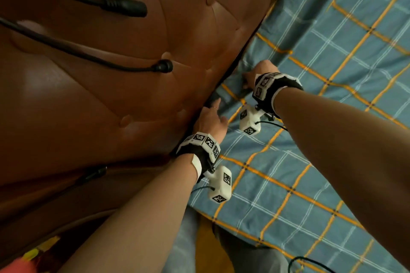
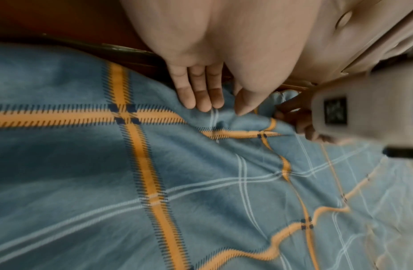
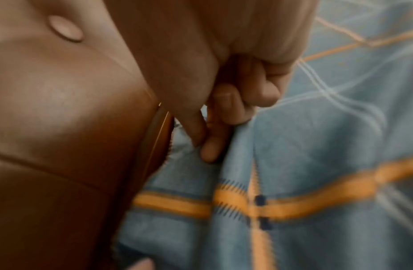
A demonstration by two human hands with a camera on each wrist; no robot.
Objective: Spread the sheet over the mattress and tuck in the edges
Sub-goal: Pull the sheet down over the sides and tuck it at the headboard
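A blue plaid sheet (image 1: pixel 310 139) with orange and white lines covers the mattress up to a brown tufted headboard (image 1: pixel 111 106). My left hand (image 1: pixel 210 117) lies at the seam where the two meet. In the left wrist view its fingers (image 2: pixel 201 98) are straight and press the sheet (image 2: pixel 85 182) edge down by the dark gap. My right hand (image 1: pixel 255 75) is a little farther along the same seam. In the right wrist view its thumb and forefinger (image 3: pixel 208 146) pinch a fold of the sheet (image 3: pixel 316 146) beside the headboard (image 3: pixel 50 109). The mattress itself is hidden under the sheet.
Two black cables with plugs (image 1: pixel 124 6) (image 1: pixel 163 66) dangle before the headboard at upper left. My legs in grey trousers (image 1: pixel 244 255) stand against the bed's near side. A red and yellow object (image 1: pixel 33 255) lies at the bottom left. The sheet is wrinkled near the seam.
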